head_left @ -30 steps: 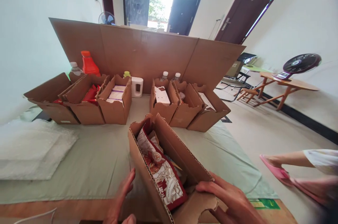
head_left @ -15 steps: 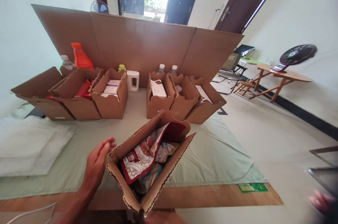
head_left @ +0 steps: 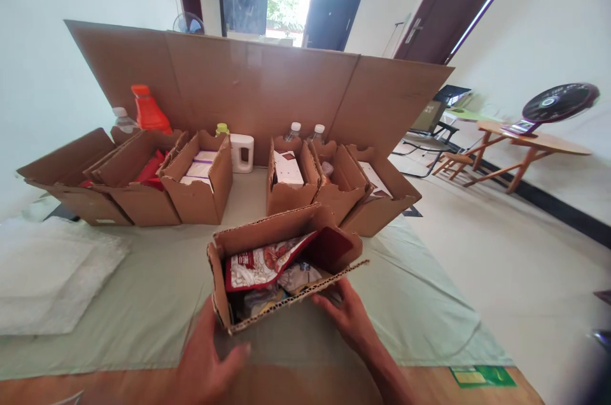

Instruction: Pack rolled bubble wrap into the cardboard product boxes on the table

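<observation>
A cardboard box (head_left: pixel 267 225) with an open top stands at an angle in front of me. Inside it lies a red and white printed food pouch (head_left: pixel 265 262), and grey crinkled packets (head_left: pixel 298 277) are partly visible beneath. My left hand (head_left: pixel 210 354) is by the box's near left corner, its thumb spread away and its fingertips partly hidden by the box. Against the near wall, toward the right end, my right hand (head_left: pixel 344 312) grips the box, with some fingers out of sight.
Several similar boxes stand in two groups behind, including a left box (head_left: pixel 198 201) and a right one (head_left: pixel 291 198). Beyond them are an orange bottle (head_left: pixel 150 112), a white jug (head_left: pixel 242 153) and an upright cardboard panel (head_left: pixel 262 93). Bubble wrap (head_left: pixel 52 277) lies at left.
The box has turned clockwise, and its near end has swung left and away from me. My right hand has come up to its near wall; my left hand has moved nearer me.
</observation>
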`<state>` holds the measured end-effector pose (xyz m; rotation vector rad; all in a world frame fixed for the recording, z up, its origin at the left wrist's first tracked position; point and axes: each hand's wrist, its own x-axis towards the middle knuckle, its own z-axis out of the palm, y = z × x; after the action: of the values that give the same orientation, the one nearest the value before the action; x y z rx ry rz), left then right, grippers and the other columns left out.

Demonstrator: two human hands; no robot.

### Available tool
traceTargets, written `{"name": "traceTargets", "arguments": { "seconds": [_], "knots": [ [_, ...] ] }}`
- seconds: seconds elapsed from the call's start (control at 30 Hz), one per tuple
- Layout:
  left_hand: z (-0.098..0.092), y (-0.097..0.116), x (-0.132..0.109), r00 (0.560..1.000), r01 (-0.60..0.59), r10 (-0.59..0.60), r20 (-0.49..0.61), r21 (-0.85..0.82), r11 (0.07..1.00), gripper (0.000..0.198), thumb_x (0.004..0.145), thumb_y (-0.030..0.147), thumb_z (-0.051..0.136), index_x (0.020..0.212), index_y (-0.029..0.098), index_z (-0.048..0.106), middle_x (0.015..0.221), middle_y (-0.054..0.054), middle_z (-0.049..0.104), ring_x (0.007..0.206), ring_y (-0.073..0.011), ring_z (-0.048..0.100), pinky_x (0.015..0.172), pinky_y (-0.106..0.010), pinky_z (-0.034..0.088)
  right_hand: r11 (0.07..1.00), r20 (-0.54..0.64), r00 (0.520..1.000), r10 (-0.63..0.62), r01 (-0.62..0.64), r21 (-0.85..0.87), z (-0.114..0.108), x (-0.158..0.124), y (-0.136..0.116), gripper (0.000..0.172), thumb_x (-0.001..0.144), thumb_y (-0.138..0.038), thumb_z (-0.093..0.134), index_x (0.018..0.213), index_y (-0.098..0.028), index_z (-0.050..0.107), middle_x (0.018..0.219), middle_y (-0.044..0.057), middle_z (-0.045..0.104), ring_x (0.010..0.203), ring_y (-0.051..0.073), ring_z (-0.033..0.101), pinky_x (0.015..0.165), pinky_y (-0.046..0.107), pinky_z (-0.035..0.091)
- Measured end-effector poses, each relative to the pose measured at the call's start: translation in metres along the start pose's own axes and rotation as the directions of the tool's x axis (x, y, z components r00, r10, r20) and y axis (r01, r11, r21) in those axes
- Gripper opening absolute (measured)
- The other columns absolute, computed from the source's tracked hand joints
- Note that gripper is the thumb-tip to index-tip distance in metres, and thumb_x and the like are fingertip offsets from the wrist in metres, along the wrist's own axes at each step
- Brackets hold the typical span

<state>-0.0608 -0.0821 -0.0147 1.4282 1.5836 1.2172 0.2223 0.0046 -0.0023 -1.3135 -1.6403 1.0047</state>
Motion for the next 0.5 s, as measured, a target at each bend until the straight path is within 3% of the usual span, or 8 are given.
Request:
{"name": "traceTargets", "arguments": {
  "seconds": [0.13, 0.23, 0.4, 0.5],
  "knots": [
    [0.005, 0.019, 0.066, 0.993, 0.016, -0.008, 0.122, -0.061, 0.998, 0.059, 0.076, 0.036, 0.067, 0.13, 0.015, 0.057, 0.116, -0.012, 0.072, 0.102, -0.0321, 0.07, 0.089, -0.047, 0.058, 1.0, -0.142, 0.99, 0.007, -0.01, -0.027, -0.003, 0.0, 0.0, 0.048, 0.083, -0.049, 0.07, 0.119, -0.021, 0.056, 0.117, 0.012, 0.071, 0.097, 0.026, 0.072, 0.086, 0.041, 0.059],
    [0.018, 0.025, 0.099, 0.975, 0.015, 0.031, 0.221, -0.203, 0.979, 0.06, 0.077, 0.031, 0.065, 0.133, 0.014, 0.053, 0.121, -0.012, 0.07, 0.106, -0.0289, 0.069, 0.091, -0.043, 0.056, 0.999, -0.217, 0.976, 0.034, -0.037, -0.011, -0.008, 0.007, -0.001, 0.053, 0.083, -0.05, 0.069, 0.123, -0.02, 0.053, 0.118, 0.013, 0.07, 0.091, 0.024, 0.073, 0.08, 0.038, 0.06],
    [0.036, 0.022, 0.123, 0.965, -0.01, 0.077, 0.251, -0.256, 0.967, 0.06, 0.076, 0.025, 0.065, 0.134, 0.014, 0.053, 0.127, -0.012, 0.067, 0.116, -0.0285, 0.064, 0.098, -0.042, 0.053, 0.998, -0.275, 0.959, 0.07, -0.068, 0.015, -0.013, 0.018, 0.002, 0.056, 0.084, -0.052, 0.069, 0.126, -0.02, 0.052, 0.122, 0.014, 0.068, 0.098, 0.026, 0.071, 0.081, 0.037, 0.06],
    [0.045, 0.019, 0.126, 0.974, -0.019, 0.073, 0.215, -0.246, 0.969, 0.065, 0.077, 0.024, 0.064, 0.14, 0.015, 0.049, 0.136, -0.014, 0.062, 0.124, -0.0291, 0.06, 0.102, -0.043, 0.051, 0.998, -0.324, 0.945, 0.05, -0.036, 0.05, -0.014, 0.018, 0.004, 0.063, 0.083, -0.051, 0.071, 0.134, -0.02, 0.05, 0.132, 0.015, 0.063, 0.113, 0.027, 0.067, 0.09, 0.038, 0.058]
  ]
}}
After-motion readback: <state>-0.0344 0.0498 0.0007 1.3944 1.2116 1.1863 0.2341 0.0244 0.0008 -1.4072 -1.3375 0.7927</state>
